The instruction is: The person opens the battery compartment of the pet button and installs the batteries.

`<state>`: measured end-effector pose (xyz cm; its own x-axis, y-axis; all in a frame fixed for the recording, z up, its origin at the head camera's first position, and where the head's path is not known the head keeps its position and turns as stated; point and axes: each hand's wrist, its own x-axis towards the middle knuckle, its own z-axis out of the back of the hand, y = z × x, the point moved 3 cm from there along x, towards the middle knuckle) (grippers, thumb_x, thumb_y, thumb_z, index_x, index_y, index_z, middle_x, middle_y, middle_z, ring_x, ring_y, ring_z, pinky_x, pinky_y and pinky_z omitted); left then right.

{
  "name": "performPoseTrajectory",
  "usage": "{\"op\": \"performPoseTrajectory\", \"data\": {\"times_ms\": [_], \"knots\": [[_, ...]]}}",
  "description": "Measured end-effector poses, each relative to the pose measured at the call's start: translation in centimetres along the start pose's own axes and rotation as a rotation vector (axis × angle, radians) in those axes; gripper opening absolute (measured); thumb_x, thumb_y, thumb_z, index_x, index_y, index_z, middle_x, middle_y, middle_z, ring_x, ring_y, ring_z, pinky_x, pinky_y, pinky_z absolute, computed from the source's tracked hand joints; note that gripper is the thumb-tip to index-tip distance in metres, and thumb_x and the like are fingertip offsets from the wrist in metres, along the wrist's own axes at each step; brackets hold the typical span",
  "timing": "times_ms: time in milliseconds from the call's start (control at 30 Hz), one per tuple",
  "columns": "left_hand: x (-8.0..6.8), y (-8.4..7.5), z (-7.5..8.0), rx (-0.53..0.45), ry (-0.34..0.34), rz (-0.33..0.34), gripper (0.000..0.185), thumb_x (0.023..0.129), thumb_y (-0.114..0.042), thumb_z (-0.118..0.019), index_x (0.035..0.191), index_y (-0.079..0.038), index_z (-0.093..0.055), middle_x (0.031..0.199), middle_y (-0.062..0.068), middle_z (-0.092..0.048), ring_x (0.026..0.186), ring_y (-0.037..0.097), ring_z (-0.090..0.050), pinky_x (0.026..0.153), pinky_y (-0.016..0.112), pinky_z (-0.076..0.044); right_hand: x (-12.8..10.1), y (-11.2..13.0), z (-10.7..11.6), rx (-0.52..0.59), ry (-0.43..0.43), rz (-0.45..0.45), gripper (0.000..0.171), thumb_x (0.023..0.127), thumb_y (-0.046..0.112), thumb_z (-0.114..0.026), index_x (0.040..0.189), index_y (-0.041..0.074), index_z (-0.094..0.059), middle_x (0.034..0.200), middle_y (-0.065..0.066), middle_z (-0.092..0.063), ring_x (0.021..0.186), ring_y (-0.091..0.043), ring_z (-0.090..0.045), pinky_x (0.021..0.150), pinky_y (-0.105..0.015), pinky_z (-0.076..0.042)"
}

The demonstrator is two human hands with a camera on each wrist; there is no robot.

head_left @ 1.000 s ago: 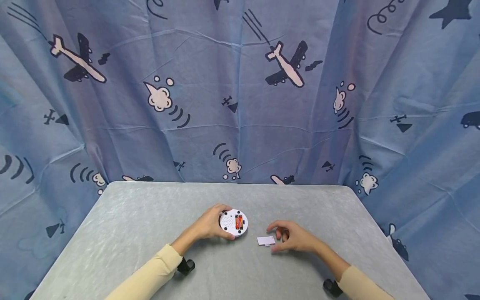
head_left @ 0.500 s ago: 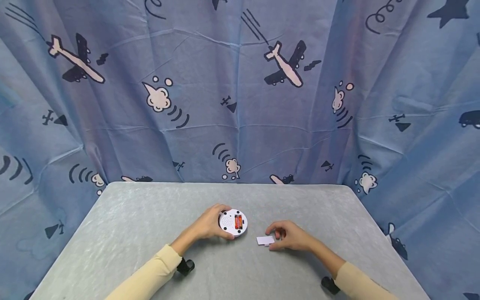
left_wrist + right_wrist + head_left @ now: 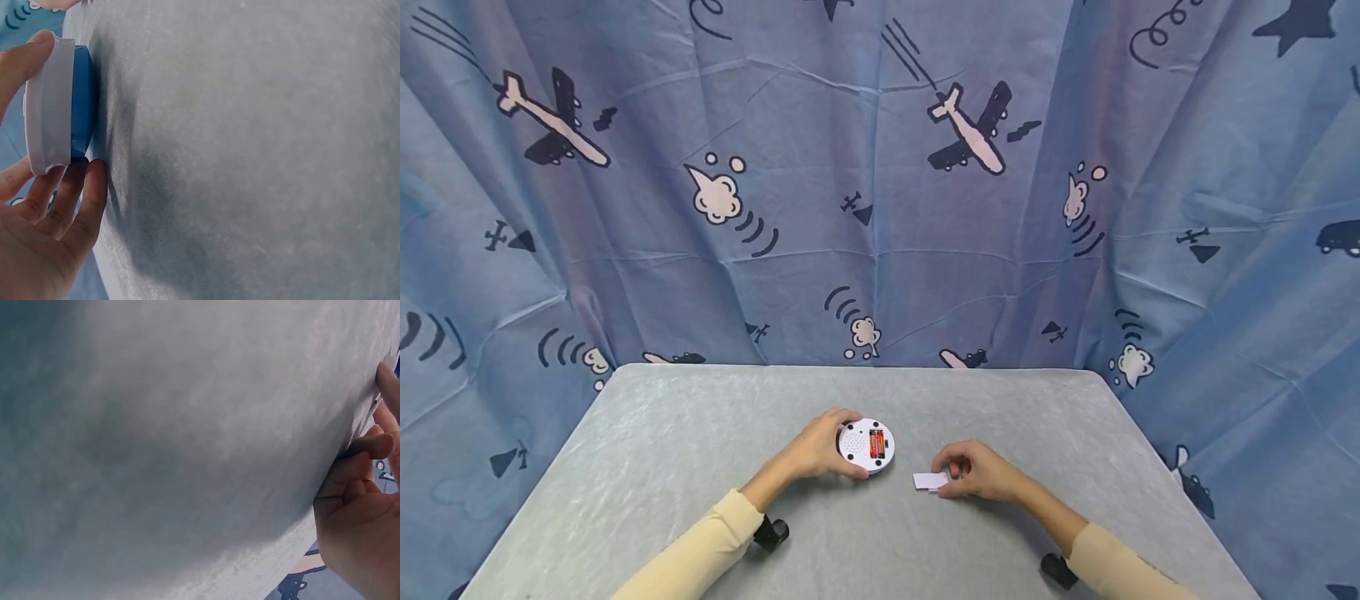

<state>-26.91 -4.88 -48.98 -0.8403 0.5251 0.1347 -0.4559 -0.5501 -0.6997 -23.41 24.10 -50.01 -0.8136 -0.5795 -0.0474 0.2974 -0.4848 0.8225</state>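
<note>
From my remote station, the head view shows a pale grey counter (image 3: 700, 417) across the lower half of the frame. A blue curtain (image 3: 812, 208), printed with aeroplanes, puffs of cloud and stars, fills the upper half and hangs in folds down both sides. The round white device (image 3: 857, 451) is in the lower centre, its face showing two orange-red batteries (image 3: 877, 444), a patch of small holes and dark round spots. The left hand (image 3: 822, 447) grips it, fingers and thumb spread about the rim and hiding its left edge. In the left wrist view, I see a blue part (image 3: 82, 103) of the device on the side facing the counter.

Right of the device, well apart, I find the small white cover (image 3: 928, 481). The right hand (image 3: 985, 475) is at its right end, index finger and thumb a little parted and overlapping that end; I cannot tell whether they pinch it. Cream sleeves (image 3: 696, 546) enter from the bottom edge, each with a dark wrist-worn piece (image 3: 771, 532) beside it.
</note>
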Motion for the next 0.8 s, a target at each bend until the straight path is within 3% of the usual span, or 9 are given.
{"op": "performPoseTrajectory", "data": {"times_ms": [233, 467, 800], "knots": [[-0.03, -0.01, -0.05, -0.016, 0.011, 0.006, 0.089, 0.061, -0.029, -0.099, 0.133, 0.004, -0.058, 0.119, 0.011, -0.061, 0.107, 0.025, -0.058, 0.095, 0.043, -0.047, -0.18, 0.23, 0.18, 0.024, -0.007, 0.053, 0.025, 0.079, 0.003, -0.086, 0.099, 0.000, -0.072, 0.078, -0.016, -0.056, 0.065, -0.010, -0.044, 0.055, -0.021, -0.035], [-0.09, 0.09, 0.00, -0.017, 0.004, 0.003, 0.089, 0.061, -0.028, -0.099, 0.133, 0.005, -0.058, 0.118, 0.012, -0.061, 0.106, 0.026, -0.058, 0.095, 0.044, -0.047, -0.23, 0.20, 0.45, 0.050, -0.012, 0.029, 0.024, 0.080, 0.002, -0.085, 0.099, 0.000, -0.071, 0.081, -0.016, -0.056, 0.063, -0.009, -0.044, 0.054, -0.019, -0.036], [-0.07, 0.17, -0.01, -0.030, -0.002, -0.015, 0.089, 0.061, -0.026, -0.099, 0.133, 0.006, -0.057, 0.121, 0.014, -0.060, 0.109, 0.028, -0.057, 0.098, 0.046, -0.046, 0.21, 0.47, 1.00, 0.082, -0.046, 0.059, 0.026, 0.080, 0.002, -0.086, 0.101, 0.003, -0.072, 0.083, -0.022, -0.055, 0.066, -0.011, -0.044, 0.056, -0.019, -0.037]]}}
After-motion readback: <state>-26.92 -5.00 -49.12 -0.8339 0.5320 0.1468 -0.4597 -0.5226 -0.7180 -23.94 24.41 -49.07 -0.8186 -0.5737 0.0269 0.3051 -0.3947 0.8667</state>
